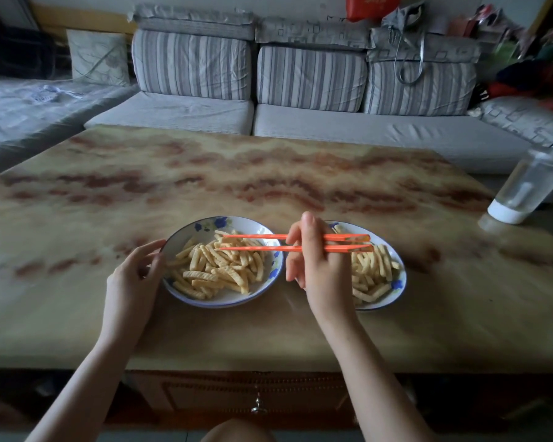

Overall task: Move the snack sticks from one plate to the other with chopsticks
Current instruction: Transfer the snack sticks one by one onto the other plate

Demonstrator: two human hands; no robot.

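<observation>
Snack sticks (217,269) fill the left plate (224,303) between the hands, and more lie on the right plate (399,282), partly hidden behind the right hand (316,269); both plates sit side by side on the table (268,173). Right hand grips the orange chopsticks (256,248), tips apart and empty over the left plate's sticks; left hand (131,282) holds that plate's outer rim with curled fingers and thumb; a bottle (524,186) stands well beyond the right hand.
</observation>
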